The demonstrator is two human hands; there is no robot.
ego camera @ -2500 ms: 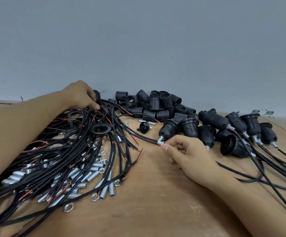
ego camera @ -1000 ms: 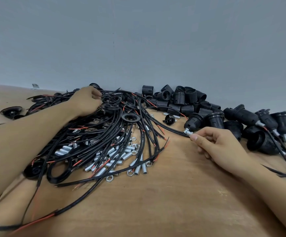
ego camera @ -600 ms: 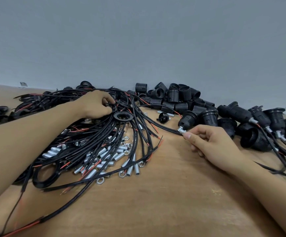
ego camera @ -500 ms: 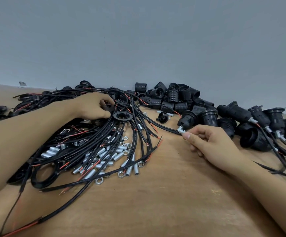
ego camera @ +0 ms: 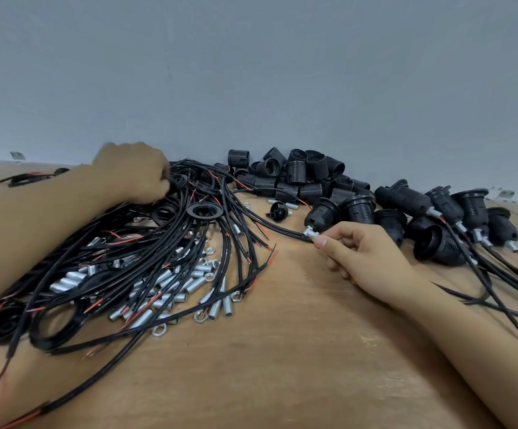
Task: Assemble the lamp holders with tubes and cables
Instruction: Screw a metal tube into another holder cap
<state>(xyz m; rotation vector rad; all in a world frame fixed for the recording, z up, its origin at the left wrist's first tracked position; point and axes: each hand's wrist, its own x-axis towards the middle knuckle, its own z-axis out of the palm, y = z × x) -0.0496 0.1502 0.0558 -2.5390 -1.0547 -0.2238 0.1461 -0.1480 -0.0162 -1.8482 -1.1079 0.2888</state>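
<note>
My right hand (ego camera: 362, 255) pinches the small metal tube (ego camera: 310, 233) at the base of a black lamp holder (ego camera: 322, 213) lying on the wooden table (ego camera: 282, 351); a black cable (ego camera: 270, 226) runs out of that tube to the left. My left hand (ego camera: 133, 171) is blurred and reaches into the far side of a tangle of black cables with red wire ends (ego camera: 158, 243), its fingers curled on something black that I cannot make out. A loose black ring (ego camera: 203, 210) lies on the cables.
Several silver tubes and nuts (ego camera: 171, 292) lie under the cables. A heap of black threaded holder shells (ego camera: 301, 174) stands by the grey wall. Several holders with cables fitted (ego camera: 455, 218) lie at the right, their cables trailing toward me.
My left hand has lifted and shifted back toward the wall among the cables. My right hand keeps its pinch on the tube. The view has tilted slightly.
</note>
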